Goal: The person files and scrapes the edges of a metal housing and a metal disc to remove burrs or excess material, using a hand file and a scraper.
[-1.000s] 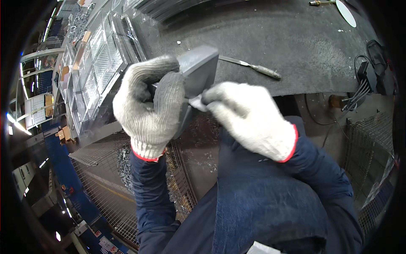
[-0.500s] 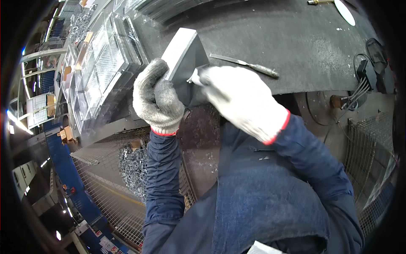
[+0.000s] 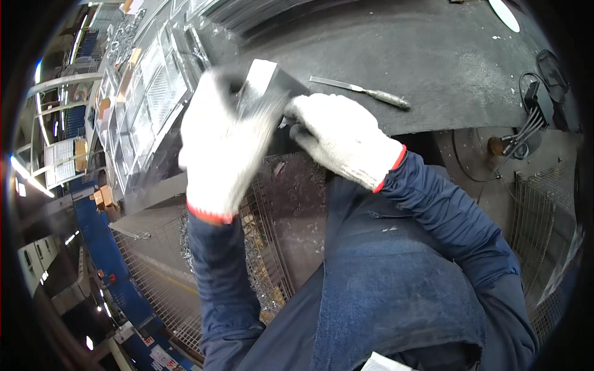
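A grey sheet-metal box point(image 3: 261, 75) with flat sides stands tilted at the near edge of the dark workbench. My left hand point(image 3: 226, 145), in a white knitted glove with a red cuff, is at its left and near side, smeared by motion; its grip is unclear. At the box's right side is my right hand point(image 3: 343, 137), gloved alike, with fingers curled in. A small pale bit shows at those fingertips, too little to name. Beyond the right hand lies a flat file point(image 3: 385, 97) with a worn handle.
Clear plastic-like panels or frames point(image 3: 154, 86) lean in a stack at the left. The dark workbench point(image 3: 427, 68) carries a white disc point(image 3: 504, 15) and a black device with cables point(image 3: 537, 105) at the right. Wire-mesh baskets point(image 3: 154, 260) stand below, metal pieces in the left one.
My left hand has shifted from its curled hold on the box and swung over its near side, blurred. The box has tilted or lowered. My right hand stays close to it.
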The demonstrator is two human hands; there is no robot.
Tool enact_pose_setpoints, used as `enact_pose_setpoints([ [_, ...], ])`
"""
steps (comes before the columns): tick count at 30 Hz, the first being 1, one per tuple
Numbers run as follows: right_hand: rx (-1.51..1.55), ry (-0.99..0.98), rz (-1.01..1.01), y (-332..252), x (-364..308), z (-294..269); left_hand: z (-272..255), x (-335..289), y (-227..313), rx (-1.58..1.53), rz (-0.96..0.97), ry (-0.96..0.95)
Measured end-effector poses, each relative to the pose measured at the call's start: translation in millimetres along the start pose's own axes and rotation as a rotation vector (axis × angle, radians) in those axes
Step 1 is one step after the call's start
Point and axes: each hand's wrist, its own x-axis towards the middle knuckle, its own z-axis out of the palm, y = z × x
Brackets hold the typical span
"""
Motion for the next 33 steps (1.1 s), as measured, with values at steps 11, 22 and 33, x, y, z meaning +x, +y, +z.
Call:
enact_pose_setpoints([
  [11,0.501,0.003,0.321,-19,-12,-9,15,2,-7,-0.076,-0.085,0.173],
  [22,0.253,-0.010,0.079,-28,-12,0,35,-44,-40,-0.410,0.012,0.455],
  [33,0.173,0.124,0.001,-26,-32,-4,40,-57,-47,-0.456,-0.087,0.561],
])
